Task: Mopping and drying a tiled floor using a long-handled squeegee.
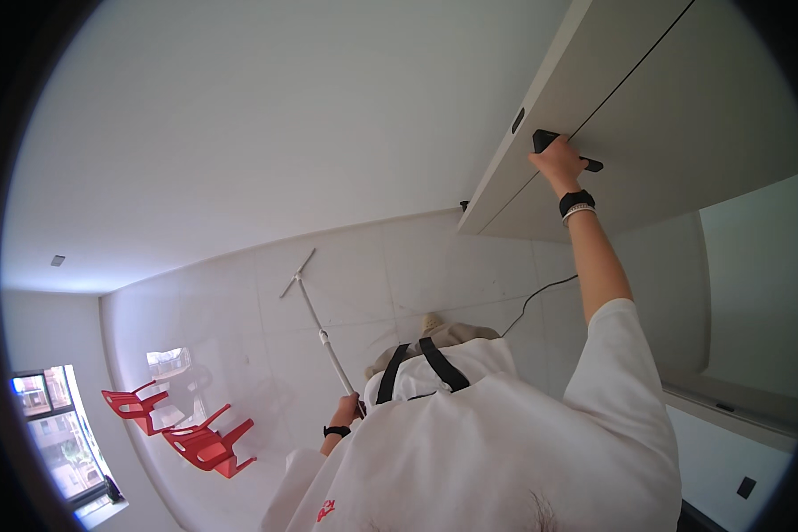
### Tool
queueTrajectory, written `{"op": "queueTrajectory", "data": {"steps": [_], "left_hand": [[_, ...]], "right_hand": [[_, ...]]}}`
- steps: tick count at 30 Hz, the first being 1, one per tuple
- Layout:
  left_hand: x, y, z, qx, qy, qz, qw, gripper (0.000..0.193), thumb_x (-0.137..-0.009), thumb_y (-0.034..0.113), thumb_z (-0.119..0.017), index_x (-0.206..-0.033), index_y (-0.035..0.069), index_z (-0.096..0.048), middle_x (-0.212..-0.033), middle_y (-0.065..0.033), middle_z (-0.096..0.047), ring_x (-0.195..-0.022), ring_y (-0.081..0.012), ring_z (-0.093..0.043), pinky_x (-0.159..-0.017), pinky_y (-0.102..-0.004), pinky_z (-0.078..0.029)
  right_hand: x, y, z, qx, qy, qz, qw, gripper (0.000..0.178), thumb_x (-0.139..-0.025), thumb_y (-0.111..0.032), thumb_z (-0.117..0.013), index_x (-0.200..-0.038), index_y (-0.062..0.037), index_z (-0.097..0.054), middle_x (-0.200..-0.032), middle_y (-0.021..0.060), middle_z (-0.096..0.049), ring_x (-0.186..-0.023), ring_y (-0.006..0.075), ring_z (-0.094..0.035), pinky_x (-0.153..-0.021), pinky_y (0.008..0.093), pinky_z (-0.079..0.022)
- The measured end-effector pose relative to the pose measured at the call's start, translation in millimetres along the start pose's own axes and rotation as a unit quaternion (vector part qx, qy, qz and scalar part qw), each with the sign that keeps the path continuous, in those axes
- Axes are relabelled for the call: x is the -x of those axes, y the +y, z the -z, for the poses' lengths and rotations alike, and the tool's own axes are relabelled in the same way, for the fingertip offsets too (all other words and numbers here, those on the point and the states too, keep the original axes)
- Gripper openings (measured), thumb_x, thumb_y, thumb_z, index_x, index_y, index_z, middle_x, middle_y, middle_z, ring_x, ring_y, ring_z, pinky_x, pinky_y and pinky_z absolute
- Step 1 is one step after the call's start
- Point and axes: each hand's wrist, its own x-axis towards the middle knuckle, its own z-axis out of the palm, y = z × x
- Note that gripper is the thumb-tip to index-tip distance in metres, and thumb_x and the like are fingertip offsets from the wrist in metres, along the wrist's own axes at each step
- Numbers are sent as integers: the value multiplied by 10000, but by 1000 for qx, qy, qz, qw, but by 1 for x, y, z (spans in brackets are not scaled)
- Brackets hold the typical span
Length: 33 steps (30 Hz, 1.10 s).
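My left hand is closed round the upper end of a long white pole with a thin T-shaped head, like a floor squeegee or flat mop. The pole slants away from me, and its crossbar rests on the floor near the wall. At the upper right, my right hand wraps round the black lever handle of a pale door. The door stands open, its edge with a dark latch plate showing. Part of the handle is hidden by my fingers.
Two red plastic chairs stand on the pale tiled floor at the left, near a window. A black cable runs over the floor at my right. A doorstop sits by the door's bottom corner. A doorway lies at the right.
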Motion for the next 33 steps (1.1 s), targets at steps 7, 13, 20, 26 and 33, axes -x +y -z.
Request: {"op": "queueTrajectory", "data": {"steps": [7, 13, 20, 26, 33], "left_hand": [[-25, -2, 25, 268, 78, 92, 956, 123, -693, 94, -509, -704, -6, -437, -518, -59, -438, -376, -146, -422, -325, -255, -355], [-18, 39, 54, 381, 66, 75, 919, 129, -690, 159, -508, -701, 46, -448, -484, 4, -372, -361, -70, -344, -317, -193, -310], [-34, 60, 113, 515, 118, -39, 848, 137, -715, 160, -462, -634, 82, -383, -466, 28, -305, -353, -61, -290, -314, -182, -265], [-64, 41, 183, 466, 221, -17, 856, 166, -739, 133, -420, -598, 77, -353, -470, -4, -325, -375, -92, -345, -338, -211, -315], [-119, -36, 238, 273, 188, 72, 941, 229, -718, 285, -425, -628, 83, -481, -527, -52, -488, -486, -178, -459, -435, -325, -348]], "right_hand": [[-12, -4, 7, -3, -38, 9, 999, 599, -569, -360, -577, -1013, 3, -407, -933, 129, -527, -932, 266, -472, -752, 430, -334], [-29, 3, -4, -46, -69, -11, 996, 675, -594, -394, -562, -1078, 32, -365, -1078, 172, -419, -1048, 293, -366, -798, 456, -313], [63, -1, -55, -215, 192, 122, 950, 517, -695, -240, -536, -1081, 49, -349, -1109, 228, -328, -1063, 327, -307, -870, 399, -285], [230, -55, -177, -308, -336, 215, 864, 335, -745, -281, -514, -969, -35, -477, -844, 108, -502, -799, 204, -491, -686, 338, -412], [485, -226, -132, -388, -746, 48, 539, 453, -770, -433, -423, -964, -26, -469, -895, 56, -494, -754, 162, -510, -581, 277, -445]]}}
